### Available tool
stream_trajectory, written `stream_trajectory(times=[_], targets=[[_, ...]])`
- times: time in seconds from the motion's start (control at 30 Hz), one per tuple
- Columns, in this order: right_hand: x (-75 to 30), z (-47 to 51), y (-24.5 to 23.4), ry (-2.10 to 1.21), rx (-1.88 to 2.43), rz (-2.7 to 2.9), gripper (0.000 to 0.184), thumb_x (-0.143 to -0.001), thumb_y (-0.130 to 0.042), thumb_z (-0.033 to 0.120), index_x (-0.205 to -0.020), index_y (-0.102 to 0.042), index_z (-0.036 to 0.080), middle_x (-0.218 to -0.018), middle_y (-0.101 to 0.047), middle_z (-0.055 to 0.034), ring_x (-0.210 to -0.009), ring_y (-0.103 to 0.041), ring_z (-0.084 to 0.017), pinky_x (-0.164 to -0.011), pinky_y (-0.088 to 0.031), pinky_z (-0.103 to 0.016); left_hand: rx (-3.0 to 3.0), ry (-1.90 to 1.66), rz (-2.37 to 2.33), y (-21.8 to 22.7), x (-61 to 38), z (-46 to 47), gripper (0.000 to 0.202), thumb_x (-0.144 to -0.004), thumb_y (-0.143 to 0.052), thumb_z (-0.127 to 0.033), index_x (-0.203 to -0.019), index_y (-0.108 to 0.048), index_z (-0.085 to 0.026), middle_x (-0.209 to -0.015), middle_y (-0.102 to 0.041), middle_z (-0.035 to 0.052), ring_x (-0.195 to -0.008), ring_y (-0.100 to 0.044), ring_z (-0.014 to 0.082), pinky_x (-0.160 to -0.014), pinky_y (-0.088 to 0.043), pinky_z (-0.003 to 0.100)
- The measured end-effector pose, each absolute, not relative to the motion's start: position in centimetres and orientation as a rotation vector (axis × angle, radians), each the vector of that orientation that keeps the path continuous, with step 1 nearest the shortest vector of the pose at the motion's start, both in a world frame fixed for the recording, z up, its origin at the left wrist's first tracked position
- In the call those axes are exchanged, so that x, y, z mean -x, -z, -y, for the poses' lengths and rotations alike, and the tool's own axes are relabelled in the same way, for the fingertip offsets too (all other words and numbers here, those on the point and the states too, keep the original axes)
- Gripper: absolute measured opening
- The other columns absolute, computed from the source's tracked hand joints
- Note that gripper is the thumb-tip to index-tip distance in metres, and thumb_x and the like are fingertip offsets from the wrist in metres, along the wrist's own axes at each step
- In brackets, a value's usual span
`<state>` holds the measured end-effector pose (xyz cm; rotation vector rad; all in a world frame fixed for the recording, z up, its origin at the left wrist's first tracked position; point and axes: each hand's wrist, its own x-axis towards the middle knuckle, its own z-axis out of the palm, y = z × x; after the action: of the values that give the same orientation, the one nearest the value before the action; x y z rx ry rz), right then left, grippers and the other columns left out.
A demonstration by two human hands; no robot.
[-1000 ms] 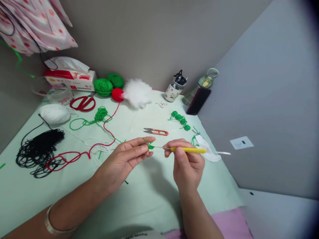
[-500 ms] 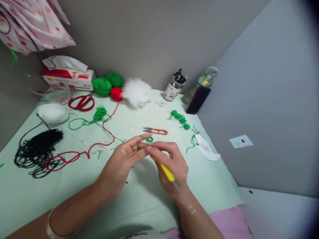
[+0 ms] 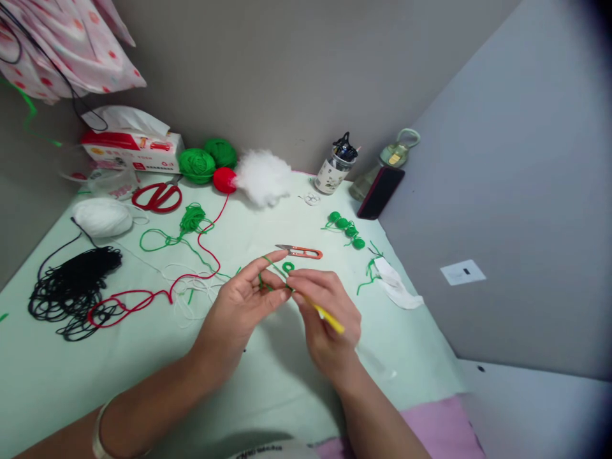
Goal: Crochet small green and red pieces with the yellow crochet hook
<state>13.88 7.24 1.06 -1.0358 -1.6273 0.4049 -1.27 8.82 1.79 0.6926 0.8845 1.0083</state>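
Observation:
My left hand [image 3: 234,312] is closed on green yarn [image 3: 276,264], which loops around its raised index finger and runs down to the thumb tip. My right hand [image 3: 332,315] grips a crochet hook by its yellow handle [image 3: 331,319]; the hook's tip meets the yarn at the left thumb and is too small to make out. Just beyond the fingertips lies a small green crocheted ring [image 3: 288,266]. Behind it rest orange thread snips [image 3: 306,253], blades pointing left. Any stitches between the fingers are mostly hidden.
Black yarn [image 3: 76,284], red yarn [image 3: 176,280] and a white skein [image 3: 102,218] lie left. Red scissors [image 3: 157,197], green balls [image 3: 197,166] and white stuffing [image 3: 262,178] stand behind. At right are green crocheted balls [image 3: 350,229], a phone [image 3: 381,193] and a pen jar [image 3: 331,175].
The hook's handle has swung to a flatter angle, its end shifting right and up. The yarn now stretches visibly from my left index finger toward the right hand, and the green ring shows more fully.

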Motion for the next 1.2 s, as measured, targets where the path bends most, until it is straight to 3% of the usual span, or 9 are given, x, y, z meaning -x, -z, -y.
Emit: stream_trajectory(times=[0.1, 0.33, 0.47, 0.57, 0.73, 0.93, 1.2], targets=[[-13.7, -6.9, -0.9, -0.254, 0.999, 1.652, 0.033, -0.092, -0.061, 0.007, -0.112, -0.074, 0.029, -0.107, -0.077, -0.0083, -0.095, -0.072, -0.022, -0.077, -0.060, -0.040, -0.661, -0.924, -0.815, -1.8, 1.2, -8.8, 0.052, -0.083, -0.078, -0.029, -0.133, -0.066, -0.031, -0.087, -0.068, -0.0016, -0.093, -0.061, 0.0168, -0.093, -0.042, 0.030], [-14.9, -8.1, -1.2, -0.959, 0.955, 1.177, 0.016, -0.098, -0.059, 0.031, -0.096, -0.073, 0.022, -0.090, -0.077, -0.0063, -0.072, -0.069, -0.016, -0.064, -0.057, -0.032, -0.675, -0.850, -0.814, -2.4, 1.7, -9.4, 0.036, -0.083, -0.077, -0.033, -0.119, -0.073, -0.030, -0.093, -0.068, -0.0005, -0.099, -0.061, 0.0186, -0.096, -0.039, 0.031], [-14.9, -8.3, -1.6, -1.042, 0.950, 1.139, 0.021, -0.097, -0.058, 0.036, -0.089, -0.067, 0.019, -0.082, -0.075, -0.0065, -0.064, -0.067, -0.016, -0.058, -0.055, -0.030, -0.693, -0.837, -0.819, -2.4, 1.8, -9.3, 0.033, -0.084, -0.076, -0.034, -0.117, -0.074, -0.028, -0.092, -0.069, 0.0014, -0.102, -0.062, 0.0216, -0.095, -0.039, 0.032], [-14.9, -8.1, -1.8, -1.040, 0.958, 1.158, 0.023, -0.099, -0.054, 0.037, -0.089, -0.064, 0.019, -0.081, -0.075, -0.0065, -0.064, -0.068, -0.017, -0.058, -0.054, -0.031, -0.704, -0.834, -0.827, -2.6, 1.9, -9.4, 0.031, -0.083, -0.076, -0.034, -0.113, -0.076, -0.027, -0.088, -0.067, 0.0006, -0.094, -0.061, 0.0198, -0.091, -0.040, 0.031], [-15.0, -7.7, -1.6, -0.993, 0.945, 1.211, 0.021, -0.102, -0.050, 0.034, -0.094, -0.064, 0.020, -0.087, -0.075, -0.0063, -0.070, -0.070, -0.017, -0.065, -0.057, -0.034, -0.734, -0.858, -0.844, -2.8, 2.0, -9.4, 0.027, -0.083, -0.077, -0.032, -0.109, -0.078, -0.028, -0.080, -0.059, -0.0026, -0.080, -0.055, 0.0150, -0.084, -0.041, 0.029], [-14.8, -7.1, -1.6, -0.860, 0.959, 1.301, 0.019, -0.103, -0.048, 0.026, -0.100, -0.067, 0.021, -0.090, -0.075, -0.0056, -0.074, -0.072, -0.017, -0.066, -0.059, -0.033, -0.778, -0.858, -0.871, -2.3, 2.1, -9.4, 0.028, -0.085, -0.075, -0.035, -0.112, -0.077, -0.029, -0.084, -0.060, -0.0022, -0.083, -0.055, 0.0153, -0.081, -0.040, 0.028], [-14.7, -6.6, -1.2, -0.252, 0.881, 1.798, 0.028, -0.098, -0.050, 0.012, -0.119, -0.066, 0.022, -0.101, -0.075, -0.0106, -0.093, -0.072, -0.021, -0.073, -0.062, -0.037, -0.795, -0.946, -0.858, -2.0, 1.9, -9.2, 0.039, -0.083, -0.080, -0.030, -0.121, -0.073, -0.032, -0.079, -0.061, -0.0046, -0.081, -0.055, 0.0122, -0.079, -0.042, 0.023]])
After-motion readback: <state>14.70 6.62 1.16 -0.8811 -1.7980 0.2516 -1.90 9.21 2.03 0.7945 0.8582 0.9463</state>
